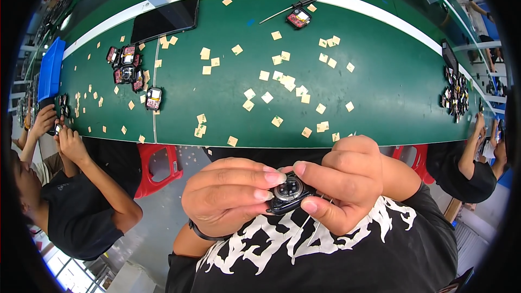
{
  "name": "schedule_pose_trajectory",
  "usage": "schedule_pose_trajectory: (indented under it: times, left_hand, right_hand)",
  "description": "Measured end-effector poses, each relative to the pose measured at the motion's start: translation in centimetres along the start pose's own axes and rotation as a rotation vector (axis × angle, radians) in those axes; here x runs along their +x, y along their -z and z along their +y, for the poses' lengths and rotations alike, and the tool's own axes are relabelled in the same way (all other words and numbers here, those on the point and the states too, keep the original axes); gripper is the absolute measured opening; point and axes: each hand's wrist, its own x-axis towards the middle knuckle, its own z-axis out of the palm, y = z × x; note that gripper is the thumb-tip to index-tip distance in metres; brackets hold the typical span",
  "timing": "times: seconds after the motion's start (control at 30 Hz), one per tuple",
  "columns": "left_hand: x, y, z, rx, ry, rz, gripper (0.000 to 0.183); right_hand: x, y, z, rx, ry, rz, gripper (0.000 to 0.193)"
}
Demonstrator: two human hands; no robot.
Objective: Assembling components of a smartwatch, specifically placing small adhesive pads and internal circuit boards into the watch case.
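In front of my chest, off the near edge of the green table (374, 92), I hold a black smartwatch body (288, 189) with its round, shiny sensor back turned up. My left hand (225, 190) pinches it from the left, fingertips on its rim. Closed on the opposite side is my right hand (350, 179), its thumb and forefinger against the casing. A thin pale line shows by the right thumb; I cannot make out what it is. The fingers partly cover the casing.
Many small cream squares (287, 81) lie scattered over the table. A screwdriver (287, 10) rests beside an opened watch body (299, 18). Further left are more opened bodies (128, 68), a black flat-screen device (165, 20) and a blue bin (51, 70). Co-workers sit at both sides.
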Motion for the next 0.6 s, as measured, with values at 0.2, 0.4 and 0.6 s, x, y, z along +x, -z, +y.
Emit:
schedule_pose_trajectory:
  times: [0.2,0.4,0.6]
  left_hand:
    - [0.3,0.0,0.3,0.02,0.019,-0.021,0.027]
    - [0.4,0.2,0.1,0.031,0.039,-0.05,0.027]
    - [-0.2,-0.1,-0.7,-0.019,0.042,0.007,0.031]
  right_hand:
    - [-0.1,-0.1,-0.1,-0.001,0.003,0.016,0.023]
    - [-0.4,0.0,-0.3,0.032,-0.055,-0.013,0.022]
    - [-0.3,-0.1,0.0,0.008,-0.033,-0.033,0.024]
